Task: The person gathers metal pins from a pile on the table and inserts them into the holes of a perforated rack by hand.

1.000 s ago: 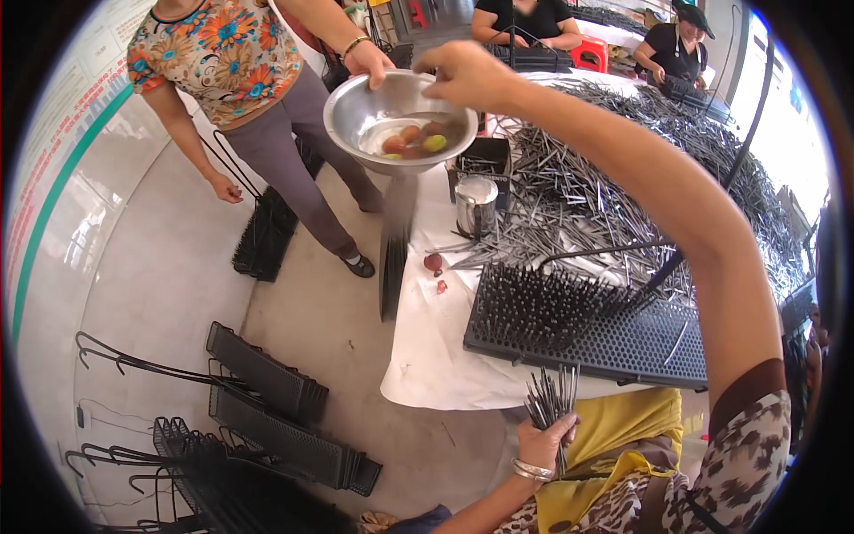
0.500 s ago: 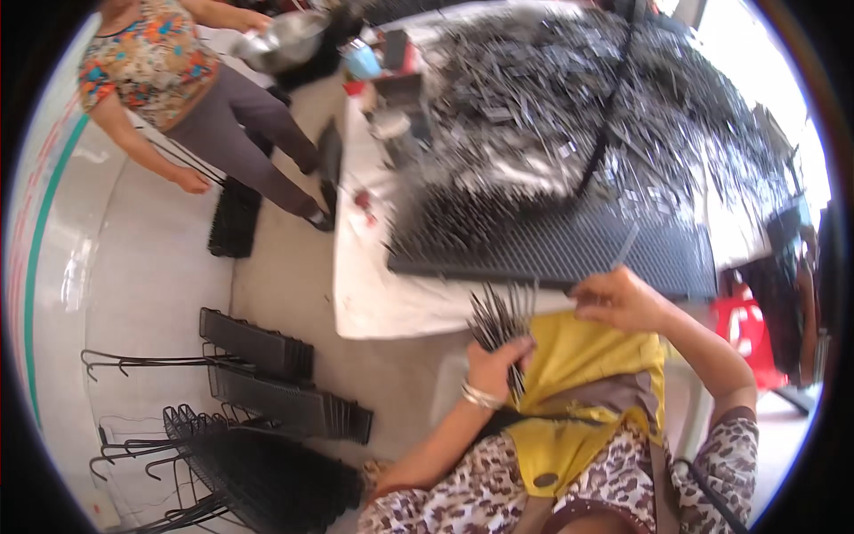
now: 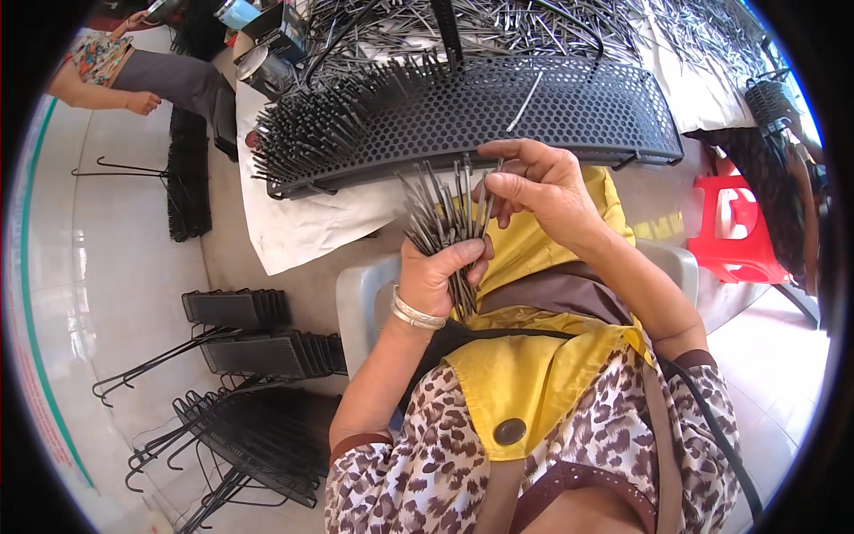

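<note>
My left hand (image 3: pixel 436 271), with a bangle at its wrist, is wrapped round a bundle of thin dark metal strips (image 3: pixel 436 209). Their upper ends fan out above the fist. My right hand (image 3: pixel 543 187) is at the bundle's right side, index finger stretched out over the tips. Its thumb and curled fingers close on one strip at the edge of the bundle. Just beyond both hands lies a black perforated metal rack (image 3: pixel 569 111). Many strips (image 3: pixel 316 129) stand crowded in its left part, and one lighter strip (image 3: pixel 527 100) stands slanted from its middle.
Loose strips (image 3: pixel 551 27) cover the far table; a white cloth (image 3: pixel 311 231) hangs at its edge. A metal can (image 3: pixel 267 71) stands left. Black racks with hooked rods (image 3: pixel 249 356) lie on the floor left. A red stool (image 3: pixel 734 227) stands right. Another person's hand (image 3: pixel 142 102) shows upper left.
My right hand has come from the rack's edge to the bundle in my left hand. A strip now stands at the rack's middle. My view has shifted, and the other person appears farther left.
</note>
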Demonstrator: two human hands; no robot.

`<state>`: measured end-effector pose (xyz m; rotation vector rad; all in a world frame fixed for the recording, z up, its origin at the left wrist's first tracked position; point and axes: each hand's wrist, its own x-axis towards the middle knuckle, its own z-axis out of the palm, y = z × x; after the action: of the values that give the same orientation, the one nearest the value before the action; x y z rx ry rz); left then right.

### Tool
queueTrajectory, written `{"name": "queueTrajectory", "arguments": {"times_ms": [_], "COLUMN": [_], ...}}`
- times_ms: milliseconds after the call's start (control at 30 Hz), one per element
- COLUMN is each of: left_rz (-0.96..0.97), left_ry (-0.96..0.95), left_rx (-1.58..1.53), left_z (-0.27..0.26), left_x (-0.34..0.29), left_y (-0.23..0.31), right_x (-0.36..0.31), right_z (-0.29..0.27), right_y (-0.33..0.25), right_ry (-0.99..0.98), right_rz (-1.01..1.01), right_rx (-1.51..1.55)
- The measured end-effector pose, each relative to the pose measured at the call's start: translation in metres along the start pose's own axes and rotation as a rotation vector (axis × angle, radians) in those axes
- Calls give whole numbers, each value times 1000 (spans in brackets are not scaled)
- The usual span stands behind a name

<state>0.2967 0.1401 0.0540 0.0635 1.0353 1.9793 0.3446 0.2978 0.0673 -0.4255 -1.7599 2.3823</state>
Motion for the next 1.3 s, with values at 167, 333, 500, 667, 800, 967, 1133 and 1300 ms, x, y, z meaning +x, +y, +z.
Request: {"name": "queueTrajectory", "arguments": {"times_ms": [167,333,500,667,800,967,1133,1300], "left_rz": [-78,-49,-49,-1,-29,-28,-46,-28], "left_ry": [83,139,234,273,271,240,232,260], "left_rx": [103,73,45,-25,-5,33,-31,-39], "left_z": [-1,-7,-10,-10,-16,-16,-21,-20], "left_x": [3,9,24,30,35,37,40,36], "left_y": [-8,-6,-3,5,4,1,2,5], "right_x": [-1,13,29,21,17,37,94,125], "right_z": [-5,-35,-47,-53,-66,-47,-16,-9], "right_y": [6,-4,-4,0,-11,-34,-23,-12], "right_ry": [-2,266,11,-153,-351,167,342,363], "right_rz": [21,-432,-796,-840,-1072,-992,-939,-1007], "right_rx": [-31,-790,-1562,-1772,-1548,-1210,-878,-980]}}
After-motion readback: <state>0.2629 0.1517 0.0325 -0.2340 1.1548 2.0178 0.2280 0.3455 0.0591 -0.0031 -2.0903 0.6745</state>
